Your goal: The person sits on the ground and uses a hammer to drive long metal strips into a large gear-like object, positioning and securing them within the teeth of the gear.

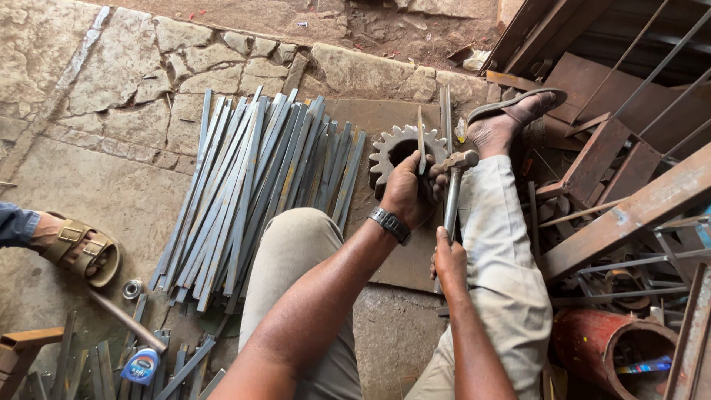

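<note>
My left hand (409,191) grips a thin flat metal strip (421,141) that stands upright on a large rusty toothed gear (392,144). A wristwatch sits on that wrist. My right hand (449,261) holds the metal handle of a hammer (455,185), whose head is level with the strip, just right of it. The gear lies on a flat steel plate (385,118) between my legs. My right foot in a sandal (511,118) rests beyond the gear.
A big pile of flat metal strips (252,185) lies to the left. Another person's sandalled foot (78,252) is at far left. A tape measure (141,365) and a small bearing (132,288) lie below. Rusty scrap steel and a red drum (615,348) crowd the right.
</note>
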